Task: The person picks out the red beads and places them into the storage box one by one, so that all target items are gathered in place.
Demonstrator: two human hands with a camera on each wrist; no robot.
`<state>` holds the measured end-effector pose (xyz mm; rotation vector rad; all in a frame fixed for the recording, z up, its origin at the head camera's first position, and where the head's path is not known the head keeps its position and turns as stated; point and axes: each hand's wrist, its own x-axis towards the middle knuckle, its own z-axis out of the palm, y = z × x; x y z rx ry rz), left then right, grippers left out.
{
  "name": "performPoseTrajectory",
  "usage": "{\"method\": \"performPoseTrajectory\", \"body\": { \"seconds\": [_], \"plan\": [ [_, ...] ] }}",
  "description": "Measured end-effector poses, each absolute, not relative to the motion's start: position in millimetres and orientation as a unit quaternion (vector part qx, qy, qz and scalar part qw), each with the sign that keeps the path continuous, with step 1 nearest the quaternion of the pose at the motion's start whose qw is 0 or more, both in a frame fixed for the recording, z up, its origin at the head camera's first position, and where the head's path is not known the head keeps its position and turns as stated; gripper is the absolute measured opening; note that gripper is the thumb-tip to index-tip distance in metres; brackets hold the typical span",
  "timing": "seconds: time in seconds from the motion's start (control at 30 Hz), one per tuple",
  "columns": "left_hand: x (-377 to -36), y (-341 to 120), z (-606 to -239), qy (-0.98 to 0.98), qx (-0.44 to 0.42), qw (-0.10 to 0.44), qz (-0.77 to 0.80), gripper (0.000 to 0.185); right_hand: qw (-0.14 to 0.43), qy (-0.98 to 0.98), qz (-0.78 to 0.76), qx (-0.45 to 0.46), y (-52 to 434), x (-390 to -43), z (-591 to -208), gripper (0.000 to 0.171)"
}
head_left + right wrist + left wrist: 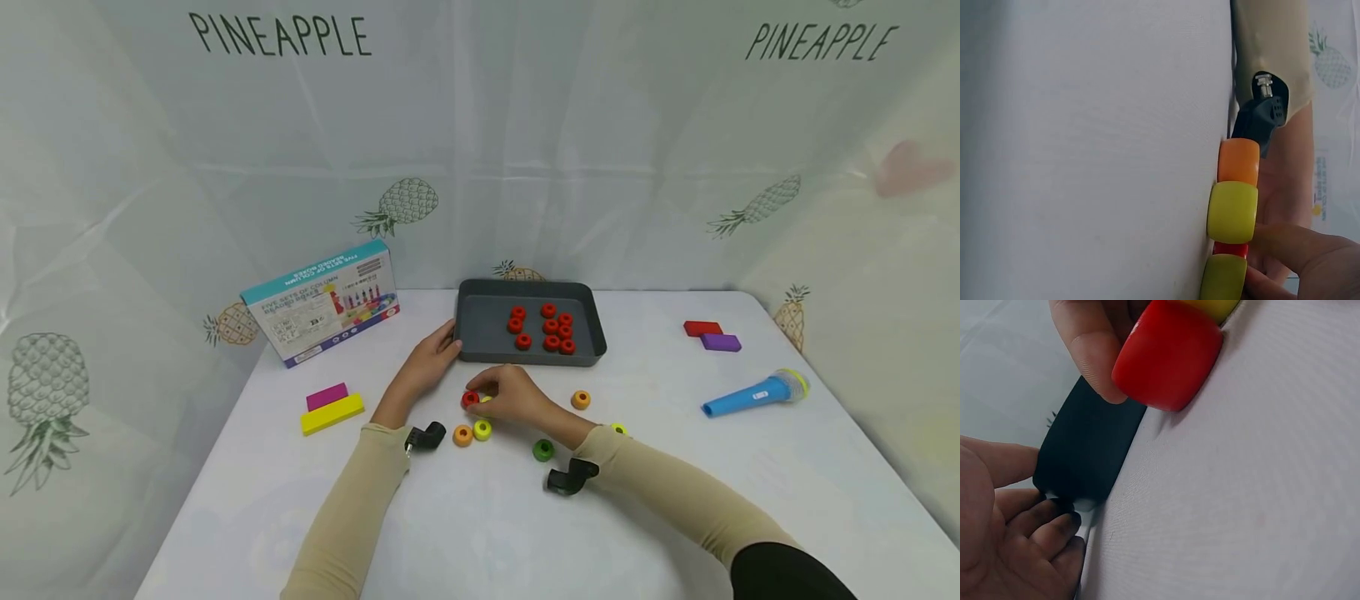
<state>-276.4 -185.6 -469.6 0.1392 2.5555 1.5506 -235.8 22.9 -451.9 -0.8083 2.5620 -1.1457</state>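
On the white worktop, listed by size: a teal-edged box at rear left; a dark grey tray at rear centre, holding a cluster of red rings; a blue microphone at right; a yellow block touching a magenta block at left; a red block and purple block at rear right. The left hand, fingers lightly bent, touches the tray's near-left corner. The right hand pinches a red ring just in front of the tray. Loose beside it: orange ring, yellow ring, green ring, another orange ring.
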Motion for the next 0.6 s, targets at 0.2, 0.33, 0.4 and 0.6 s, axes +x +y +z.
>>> {"method": "performPoseTrajectory", "body": {
  "seconds": [0.2, 0.33, 0.4, 0.6],
  "plan": [
    [-277.3, -185.7, -469.8, 0.853, 0.05, 0.068, 0.514, 0.06, 0.102, 0.872, -0.39, -0.278, 22.3, -234.6, -453.7, 0.029],
    [-278.1, -185.1, -468.5, 0.854, 0.05, 0.065, 0.514, 0.06, 0.096, 0.873, -0.389, -0.278, 22.6, -235.3, -455.1, 0.03],
    [-278.0, -184.6, -468.1, 0.853, 0.05, 0.066, 0.515, 0.06, 0.096, 0.874, -0.389, -0.275, 22.9, -235.4, -455.9, 0.03],
    [-276.3, -182.8, -468.9, 0.85, 0.046, 0.068, 0.521, 0.06, 0.099, 0.873, -0.392, -0.272, 24.7, -234.8, -456.4, 0.029]
  ]
}}
